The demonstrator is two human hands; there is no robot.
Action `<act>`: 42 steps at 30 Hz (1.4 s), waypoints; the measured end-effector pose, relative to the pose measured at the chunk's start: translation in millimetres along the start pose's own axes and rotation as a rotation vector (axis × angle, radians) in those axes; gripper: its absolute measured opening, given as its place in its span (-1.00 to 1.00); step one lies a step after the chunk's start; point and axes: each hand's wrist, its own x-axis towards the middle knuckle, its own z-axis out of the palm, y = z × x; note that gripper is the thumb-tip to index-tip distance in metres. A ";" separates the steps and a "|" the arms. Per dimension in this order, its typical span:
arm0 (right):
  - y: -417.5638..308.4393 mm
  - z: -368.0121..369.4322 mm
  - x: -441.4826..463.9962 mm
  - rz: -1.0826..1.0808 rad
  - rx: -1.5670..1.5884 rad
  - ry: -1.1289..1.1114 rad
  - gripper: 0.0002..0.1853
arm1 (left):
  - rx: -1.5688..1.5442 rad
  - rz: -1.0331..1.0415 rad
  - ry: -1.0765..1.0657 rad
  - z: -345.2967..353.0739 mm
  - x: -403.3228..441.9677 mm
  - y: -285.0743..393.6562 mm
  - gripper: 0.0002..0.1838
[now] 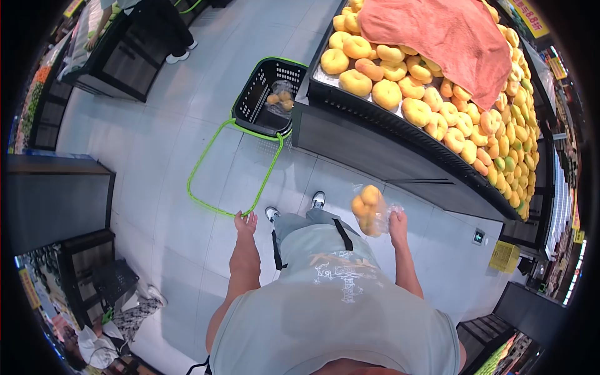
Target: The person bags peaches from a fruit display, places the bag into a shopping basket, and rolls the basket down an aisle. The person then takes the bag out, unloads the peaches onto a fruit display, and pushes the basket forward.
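Observation:
My right hand (397, 219) is closed on the gathered top of a clear plastic bag of yellow peaches (370, 206), which hangs out to its left. My left hand (246, 223) is at the near end of a green basket handle (194, 195), its fingers apart. Whether the fingertips touch the handle is hard to make out. The handle belongs to a black shopping basket (244, 100) on the floor beside the fruit stand. Inside that basket lies another clear bag of yellow-orange fruit (281, 99).
A dark display stand (375, 147) heaped with flat yellow peaches (415, 111) rises at the right, partly draped with a red cloth (447, 37). Another person (169, 31) stands by a counter at upper left. A second person (134, 319) is at lower left near a produce shelf.

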 end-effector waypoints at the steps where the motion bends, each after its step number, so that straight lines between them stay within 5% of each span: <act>1: 0.1 -1.2 0.7 0.002 0.001 0.022 -0.81 | 0.008 -0.004 -0.009 -1.6 2.2 -3.6 -0.48; 9: -13.9 8.5 0.3 0.001 -0.024 -0.010 -0.80 | 0.059 -0.035 -0.010 8.7 20.3 -0.6 -0.46; 15: -16.7 9.6 2.2 -0.026 0.014 0.013 -0.80 | 0.457 -0.063 0.082 28.3 7.4 -16.7 -0.53; 19: -28.8 8.3 11.2 -0.078 0.075 0.047 -0.81 | 0.673 -0.085 -0.096 43.2 -23.6 -43.6 -0.53; 22: -35.7 0.1 21.6 -0.118 0.027 -0.035 -0.81 | 1.100 0.092 -0.256 71.4 -50.4 -51.8 -0.54; 26: -93.0 -15.5 14.1 -0.183 0.179 -0.108 -0.81 | 1.291 0.215 -0.425 114.1 -78.6 -58.6 -0.51; 31: -143.4 -66.4 22.8 -0.286 0.380 -0.277 -0.77 | 1.617 0.735 -0.821 168.5 -139.7 -71.0 -0.60; 42: -290.8 -87.7 39.7 -0.637 0.882 -0.376 -0.73 | 1.438 1.047 -1.422 262.8 -352.6 -73.7 -0.73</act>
